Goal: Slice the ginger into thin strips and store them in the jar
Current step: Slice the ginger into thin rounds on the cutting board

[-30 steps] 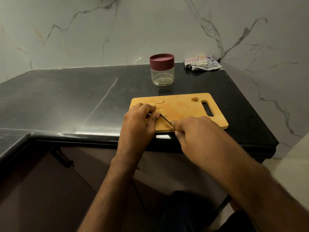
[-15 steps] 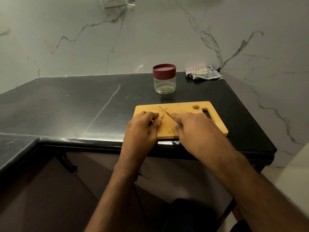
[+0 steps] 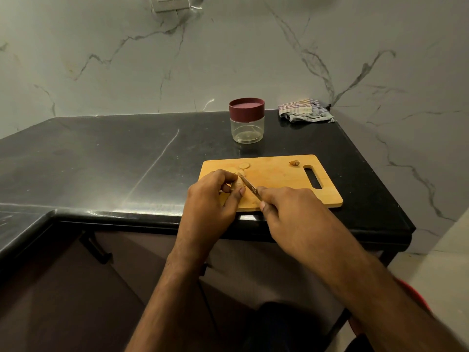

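Note:
A wooden cutting board (image 3: 284,181) lies near the front edge of the black counter. My left hand (image 3: 213,199) pinches a piece of ginger (image 3: 238,184) on the board's left end. My right hand (image 3: 286,207) grips a knife (image 3: 250,185), its blade resting against the ginger's right side. A round ginger slice (image 3: 244,165) lies just behind the fingers, and a small ginger knob (image 3: 294,163) sits near the board's handle slot. Behind the board stands a clear jar (image 3: 246,128) with its maroon lid (image 3: 246,107) on.
A crumpled striped cloth (image 3: 303,110) lies at the back right corner of the counter (image 3: 114,161). The marble wall rises behind, with a socket (image 3: 170,2) at the top. The counter's right edge drops off past the board.
The knife drew back from the far side of the board and now sits against the ginger. The view has tilted up slightly. My left hand keeps its hold on the ginger.

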